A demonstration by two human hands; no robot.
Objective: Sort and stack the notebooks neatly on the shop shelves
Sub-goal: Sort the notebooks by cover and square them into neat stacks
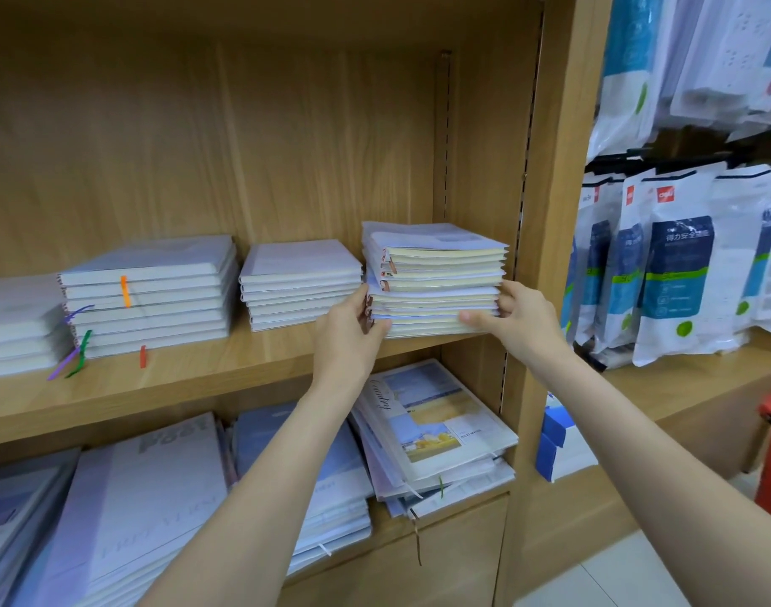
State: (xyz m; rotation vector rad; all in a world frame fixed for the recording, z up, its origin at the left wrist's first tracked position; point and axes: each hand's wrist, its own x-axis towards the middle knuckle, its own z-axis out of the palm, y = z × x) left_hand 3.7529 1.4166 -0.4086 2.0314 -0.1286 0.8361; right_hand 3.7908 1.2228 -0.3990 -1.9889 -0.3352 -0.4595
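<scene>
Head view: uneven notebook stack (436, 278), cream page edges; left hand (353, 326), right hand (513, 319) grip sides.

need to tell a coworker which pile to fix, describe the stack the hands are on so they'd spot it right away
On the upper wooden shelf, go to the far right end, against the upright side panel. The stack of notebooks there is held between the left hand and right hand. It is the tallest pile and, unlike its neat neighbours, has uneven, yellowish page edges.
</scene>
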